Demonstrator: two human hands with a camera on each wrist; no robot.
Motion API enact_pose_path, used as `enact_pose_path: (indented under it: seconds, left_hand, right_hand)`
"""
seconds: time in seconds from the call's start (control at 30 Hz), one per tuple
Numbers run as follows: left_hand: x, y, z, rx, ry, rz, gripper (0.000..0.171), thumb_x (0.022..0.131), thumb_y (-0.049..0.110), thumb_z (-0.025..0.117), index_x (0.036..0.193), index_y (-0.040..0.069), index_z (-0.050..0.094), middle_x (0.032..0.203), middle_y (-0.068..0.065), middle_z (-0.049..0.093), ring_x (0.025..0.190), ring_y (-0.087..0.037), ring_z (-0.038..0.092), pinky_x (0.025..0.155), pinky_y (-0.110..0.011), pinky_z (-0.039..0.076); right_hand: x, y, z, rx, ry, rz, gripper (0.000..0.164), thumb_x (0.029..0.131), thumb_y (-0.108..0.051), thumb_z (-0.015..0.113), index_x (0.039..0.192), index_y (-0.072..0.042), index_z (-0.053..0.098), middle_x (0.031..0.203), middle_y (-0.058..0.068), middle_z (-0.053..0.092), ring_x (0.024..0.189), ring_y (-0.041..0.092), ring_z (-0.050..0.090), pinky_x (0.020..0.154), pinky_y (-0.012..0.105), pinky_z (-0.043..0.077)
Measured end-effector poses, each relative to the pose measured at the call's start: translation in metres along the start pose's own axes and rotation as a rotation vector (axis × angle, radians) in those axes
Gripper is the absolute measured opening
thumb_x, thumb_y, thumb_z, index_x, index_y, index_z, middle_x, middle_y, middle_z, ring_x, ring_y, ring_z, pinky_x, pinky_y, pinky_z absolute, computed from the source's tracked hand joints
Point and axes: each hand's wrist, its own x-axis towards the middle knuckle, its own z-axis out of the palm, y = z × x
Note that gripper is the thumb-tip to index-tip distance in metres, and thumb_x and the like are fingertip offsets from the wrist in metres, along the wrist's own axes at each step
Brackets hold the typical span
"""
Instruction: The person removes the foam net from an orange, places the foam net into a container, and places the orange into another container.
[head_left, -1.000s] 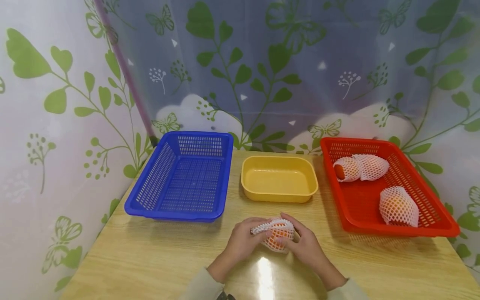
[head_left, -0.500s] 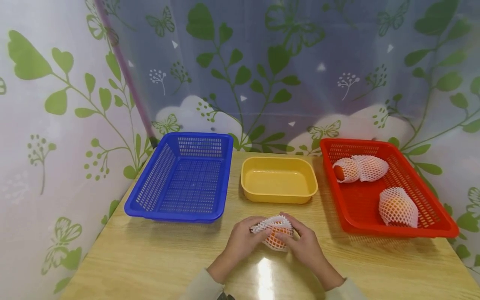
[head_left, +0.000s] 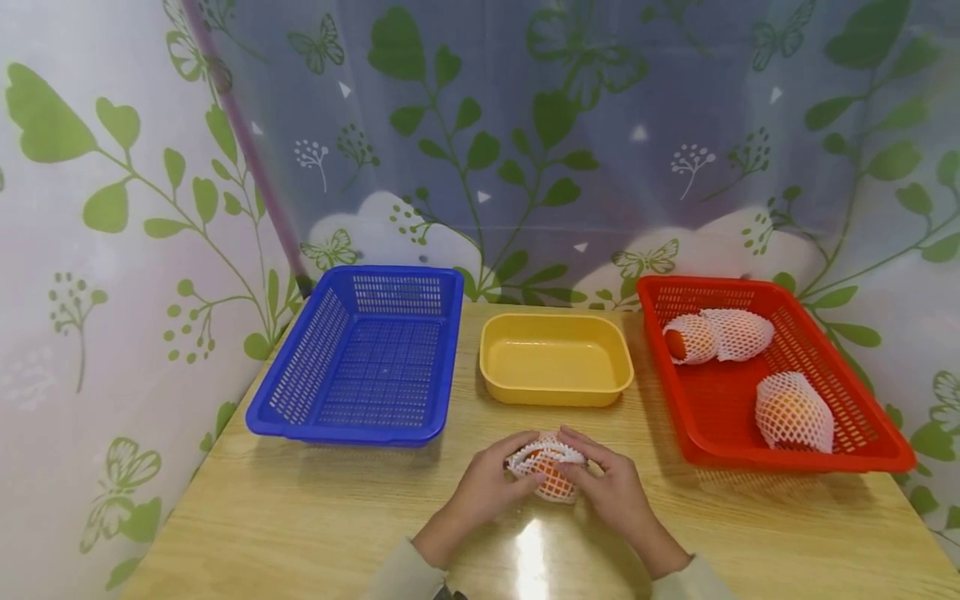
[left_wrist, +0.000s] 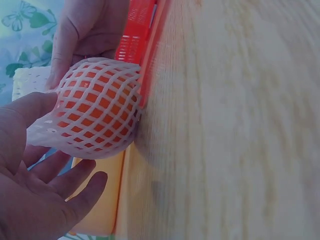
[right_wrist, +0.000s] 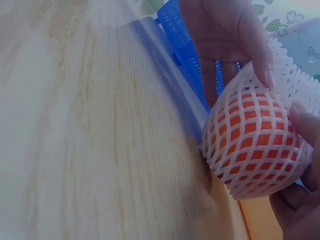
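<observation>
A round orange-red fruit (head_left: 555, 481) sits in a white foam net (right_wrist: 257, 145) between the two hands, low over the front middle of the table. The left hand (head_left: 487, 477) grips the net from the left, its thumb on the near side and its fingers behind. From the right, the right hand (head_left: 613, 483) holds the fruit and net, thumb in front. In the head view the net gapes at the top, with bare orange skin showing in the slit. The left wrist view shows the net's loose end bunched beyond the left thumb (left_wrist: 40, 106).
A blue basket (head_left: 258, 423) stands at the left, a yellow tray (head_left: 558, 395) just beyond the hands. In the red basket (head_left: 693, 442) on the right lie several netted fruits (head_left: 793, 412). A patterned curtain (head_left: 480, 150) hangs behind the wooden table (head_left: 300, 517).
The net's top slit has spread wider, and the left thumb has slid slightly down the fruit. Both hands stay at about the same place on the table.
</observation>
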Motion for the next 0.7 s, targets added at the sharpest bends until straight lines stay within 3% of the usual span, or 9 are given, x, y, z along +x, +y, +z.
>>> enact_pose_path:
  seconds: [0.2,0.33,0.47,0.6,0.7]
  left_hand:
    - [0.0005,-0.0006,0.0000,-0.004,-0.005,0.011,0.057,0.088,0.026,0.073,0.138,0.008,0.053,0.137,-0.012,0.056,0.122,-0.030,0.055,0.102,-0.042,0.046]
    - [0.0006,-0.0022,0.0007,-0.015,-0.014,0.015,0.058,0.088,0.025,0.073,0.140,0.007,0.051,0.139,-0.012,0.054,0.124,-0.029,0.054,0.104,-0.042,0.044]
    - [0.0005,-0.0032,0.0011,-0.015,-0.019,0.003,0.058,0.089,0.025,0.072,0.141,0.009,0.050,0.141,-0.011,0.053,0.128,-0.029,0.051,0.107,-0.043,0.040]
    - [0.0009,-0.0039,0.0015,-0.016,-0.013,-0.013,0.055,0.090,0.024,0.070,0.140,0.010,0.052,0.141,-0.010,0.052,0.129,-0.029,0.049,0.108,-0.044,0.039]
    - [0.0012,-0.0041,0.0021,-0.020,-0.005,-0.017,0.052,0.090,0.024,0.070,0.138,0.012,0.053,0.140,-0.008,0.054,0.128,-0.028,0.050,0.108,-0.045,0.039]
  right_hand:
    - [0.0013,-0.0009,0.0006,0.016,0.048,-0.069,0.028,0.083,-0.006,0.075,0.112,-0.002,0.072,0.121,0.008,0.067,0.117,0.024,0.059,0.096,0.011,0.040]
    - [0.0019,-0.0013,0.0011,0.043,0.074,-0.062,0.026,0.081,0.000,0.076,0.107,0.001,0.073,0.114,0.010,0.069,0.112,0.016,0.062,0.094,0.011,0.043]
    - [0.0025,-0.0018,0.0007,0.001,0.076,-0.027,0.028,0.081,-0.003,0.076,0.109,-0.004,0.074,0.113,0.007,0.070,0.111,0.017,0.063,0.093,0.014,0.044]
    - [0.0024,-0.0030,-0.0004,-0.057,0.035,0.025,0.037,0.084,-0.014,0.076,0.120,-0.010,0.069,0.120,0.002,0.068,0.117,0.021,0.060,0.098,0.030,0.047]
    - [0.0016,-0.0036,-0.0007,-0.060,-0.016,0.049,0.051,0.083,-0.021,0.077,0.131,-0.011,0.062,0.133,0.002,0.060,0.127,0.025,0.051,0.105,0.045,0.040]
